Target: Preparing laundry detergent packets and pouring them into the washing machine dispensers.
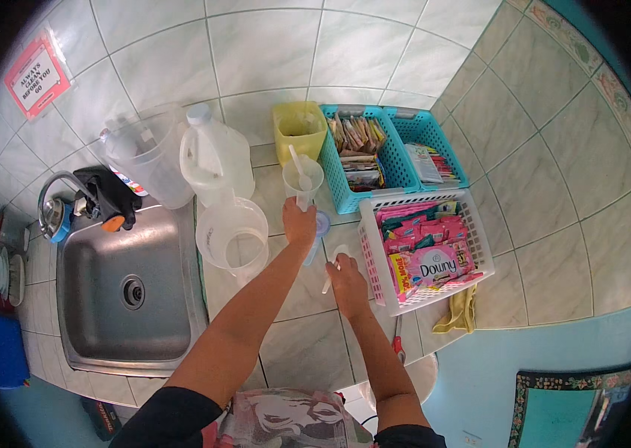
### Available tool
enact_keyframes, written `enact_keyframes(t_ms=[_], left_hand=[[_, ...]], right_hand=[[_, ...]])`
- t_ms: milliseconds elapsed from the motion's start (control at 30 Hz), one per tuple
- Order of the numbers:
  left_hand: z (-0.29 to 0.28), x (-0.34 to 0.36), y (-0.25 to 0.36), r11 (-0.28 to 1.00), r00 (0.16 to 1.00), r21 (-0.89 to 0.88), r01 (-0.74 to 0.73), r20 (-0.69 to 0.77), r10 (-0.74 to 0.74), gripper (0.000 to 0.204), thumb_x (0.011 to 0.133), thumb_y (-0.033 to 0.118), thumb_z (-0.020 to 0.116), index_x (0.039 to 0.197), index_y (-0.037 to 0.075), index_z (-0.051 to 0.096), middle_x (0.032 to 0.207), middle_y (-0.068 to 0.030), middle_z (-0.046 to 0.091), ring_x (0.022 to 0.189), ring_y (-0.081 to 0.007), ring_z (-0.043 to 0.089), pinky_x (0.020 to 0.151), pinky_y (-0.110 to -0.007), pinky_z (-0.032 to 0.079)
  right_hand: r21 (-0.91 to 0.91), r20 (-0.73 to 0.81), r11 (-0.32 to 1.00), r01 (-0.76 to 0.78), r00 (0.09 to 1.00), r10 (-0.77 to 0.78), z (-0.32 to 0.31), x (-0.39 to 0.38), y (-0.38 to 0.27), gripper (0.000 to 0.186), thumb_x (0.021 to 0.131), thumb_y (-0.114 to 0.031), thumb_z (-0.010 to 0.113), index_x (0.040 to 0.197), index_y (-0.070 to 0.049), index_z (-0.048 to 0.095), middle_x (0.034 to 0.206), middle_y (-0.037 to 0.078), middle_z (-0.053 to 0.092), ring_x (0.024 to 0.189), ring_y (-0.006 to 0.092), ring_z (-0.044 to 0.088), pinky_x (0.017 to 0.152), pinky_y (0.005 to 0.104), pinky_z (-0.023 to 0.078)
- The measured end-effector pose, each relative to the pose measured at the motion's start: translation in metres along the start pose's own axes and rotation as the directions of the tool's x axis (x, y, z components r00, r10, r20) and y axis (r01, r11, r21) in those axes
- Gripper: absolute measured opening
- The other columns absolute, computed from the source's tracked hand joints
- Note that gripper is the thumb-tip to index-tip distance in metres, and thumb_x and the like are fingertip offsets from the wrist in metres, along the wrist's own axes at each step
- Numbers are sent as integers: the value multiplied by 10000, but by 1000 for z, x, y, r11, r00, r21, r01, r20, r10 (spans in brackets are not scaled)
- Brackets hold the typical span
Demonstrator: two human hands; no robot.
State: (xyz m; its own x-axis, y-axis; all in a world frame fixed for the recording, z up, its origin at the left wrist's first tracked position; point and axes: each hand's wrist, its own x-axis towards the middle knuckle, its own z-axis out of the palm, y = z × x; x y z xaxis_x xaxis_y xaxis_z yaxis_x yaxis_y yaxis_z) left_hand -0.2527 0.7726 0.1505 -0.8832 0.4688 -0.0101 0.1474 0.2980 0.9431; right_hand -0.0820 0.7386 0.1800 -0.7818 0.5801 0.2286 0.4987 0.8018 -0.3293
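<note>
My left hand [300, 224] is closed at the near side of a clear plastic measuring cup [314, 171], seemingly on its handle. Inside that cup leans a white plastic spoon [303, 176]. A blue plastic scoop [321, 222] lies on the tiles just right of my left hand. My right hand [347, 284] pinches a small white plastic spoon [326, 285], whose pale end shows above the fingers. Left of my left hand stand two translucent tubs, a larger tub [215, 231] and a smaller tub [247, 252], one against the other.
A steel sink [106, 313] with a curved faucet [61, 179] is at left. Behind stand a clear pitcher [166, 168], a white jug [218, 160] and a yellow container [299, 127]. Turquoise baskets [345, 196] and a white basket [377, 272] hold packets; red-handled scissors [398, 347] lie near the edge.
</note>
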Motion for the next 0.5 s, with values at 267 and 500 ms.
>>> enact_keyframes(t_ms=[267, 500], left_hand=[[-24, -18, 49, 986, 986, -54, -159, 41, 161, 258, 771, 156, 518, 949, -18, 451, 907, -230, 520, 869, -388, 489, 742, -429, 382], [-144, -60, 139, 881, 856, -445, -159, 383, 348, 148, 806, 80, 504, 929, 9, 463, 913, -51, 546, 896, -119, 500, 789, -248, 377]], right_hand=[[-41, -116, 999, 2, 993, -6, -15, 13, -9, 288, 706, -29, 494, 986, -67, 548, 1045, 100, 459, 883, 259, 472, 728, 357, 433], [-162, -47, 959, 233, 969, -244, 2, 56, -14, 323, 678, -78, 539, 1000, -94, 540, 1072, 103, 449, 887, 243, 480, 672, 333, 443]])
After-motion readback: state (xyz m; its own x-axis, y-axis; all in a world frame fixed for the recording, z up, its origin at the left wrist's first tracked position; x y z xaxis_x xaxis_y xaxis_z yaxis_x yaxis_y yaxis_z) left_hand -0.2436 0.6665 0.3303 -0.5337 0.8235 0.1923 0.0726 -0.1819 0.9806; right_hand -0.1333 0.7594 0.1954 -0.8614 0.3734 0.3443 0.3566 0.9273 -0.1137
